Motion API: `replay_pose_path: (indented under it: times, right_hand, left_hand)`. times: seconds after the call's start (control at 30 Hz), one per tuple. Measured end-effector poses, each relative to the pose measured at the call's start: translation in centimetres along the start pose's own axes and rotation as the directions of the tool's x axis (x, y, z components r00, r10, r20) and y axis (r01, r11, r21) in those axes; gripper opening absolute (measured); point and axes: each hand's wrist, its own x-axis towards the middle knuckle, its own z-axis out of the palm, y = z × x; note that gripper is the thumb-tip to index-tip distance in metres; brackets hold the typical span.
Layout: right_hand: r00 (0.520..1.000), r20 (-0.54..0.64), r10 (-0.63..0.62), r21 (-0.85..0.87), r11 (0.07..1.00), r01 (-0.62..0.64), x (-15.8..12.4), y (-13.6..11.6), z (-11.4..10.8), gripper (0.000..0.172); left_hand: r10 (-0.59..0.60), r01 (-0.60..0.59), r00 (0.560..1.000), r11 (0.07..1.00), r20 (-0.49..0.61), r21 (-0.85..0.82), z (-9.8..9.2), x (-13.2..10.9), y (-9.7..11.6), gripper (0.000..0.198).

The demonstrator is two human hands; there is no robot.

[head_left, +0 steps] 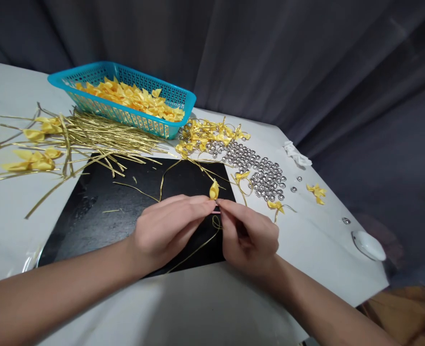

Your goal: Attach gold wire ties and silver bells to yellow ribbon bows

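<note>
A small yellow ribbon flower [214, 190] stands upright between my two hands, over the black mat [104, 211]. My left hand [174, 223] is pinched at the flower's base. Close beside it, my right hand [250, 233] has thumb and forefinger pressed together at the same spot; what exactly its tips hold is too small to name. Just below the fingertips shows a short pink strip [216, 209]. Thin gold cord [198, 247] trails in a loop from near the right fingers across the mat.
Behind the mat stands a blue basket [126, 106] of yellow ribbon pieces, with gold cords [100, 134] before it. Silver beads [266, 175] and finished-looking yellow flowers [212, 130] lie right of it. Further right are a crumpled white tissue [297, 154] and a white oval object [369, 245].
</note>
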Motion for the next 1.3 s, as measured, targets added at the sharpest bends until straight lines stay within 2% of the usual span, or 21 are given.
replay_pose_path:
  times: [0.13,0.3,0.37,0.43,0.53,0.67,0.77,0.9,1.07,1.17,1.23,1.3]
  right_hand:
    - [0.999,-0.002,0.034,0.034,0.999,-0.034,-0.1,-0.1,0.2,0.022]
    - [0.999,-0.049,0.012,0.051,0.999,-0.01,0.3,0.2,0.4,0.023]
    - [1.0,-0.015,0.0,0.039,0.999,0.0,0.5,0.4,0.3,0.022]
    - [0.998,0.068,-0.018,0.056,0.998,0.014,0.6,0.6,0.1,0.022]
    - [0.986,0.15,-0.072,0.108,0.993,0.056,0.5,0.7,-0.2,0.024]
    - [0.977,0.134,-0.166,0.124,0.981,0.15,0.1,0.8,-0.5,0.03]
    - [0.972,0.15,-0.181,0.08,0.982,0.17,-0.3,0.9,-0.6,0.029]
    - [0.983,0.124,-0.135,0.105,0.987,0.122,-0.7,0.8,-0.6,0.027]
    - [0.991,0.096,-0.093,0.169,0.983,0.076,-0.6,0.6,-0.1,0.032]
    - [0.995,0.077,-0.062,0.19,0.981,0.046,-0.4,0.6,0.2,0.033]
    - [0.994,0.096,-0.048,0.197,0.98,0.029,-0.3,0.6,0.3,0.035]
    - [0.991,0.119,-0.057,0.202,0.979,0.032,-0.2,0.7,0.3,0.036]
  left_hand:
    - [0.038,-0.038,0.999,0.999,-0.008,0.029,0.0,0.1,0.2,0.029]
    - [0.152,-0.154,0.988,0.986,0.034,0.063,-0.5,0.7,-0.1,0.031]
    - [0.188,-0.193,0.98,0.976,0.062,0.101,-0.7,0.8,-0.3,0.032]
    - [0.204,-0.214,0.975,0.969,0.087,0.121,-0.9,0.6,-0.5,0.032]
    - [0.166,-0.177,0.981,0.978,0.095,0.11,-1.0,0.1,-0.4,0.03]
    - [0.1,-0.111,0.988,0.989,0.114,0.094,-0.9,-0.6,0.6,0.03]
    - [0.12,-0.131,0.983,0.988,0.139,0.076,-0.8,-0.8,1.0,0.033]
    - [0.199,-0.211,0.973,0.973,0.119,0.093,-0.6,-0.7,0.7,0.03]
    - [0.176,-0.178,0.984,0.979,0.028,0.1,-0.3,0.0,0.3,0.013]
    - [0.197,-0.192,0.979,0.977,-0.048,0.091,0.0,0.2,0.2,0.022]
    - [0.169,-0.162,0.981,0.983,-0.092,0.086,0.1,0.4,0.1,0.029]
    - [0.161,-0.156,0.984,0.986,-0.076,0.063,0.2,0.6,0.0,0.024]
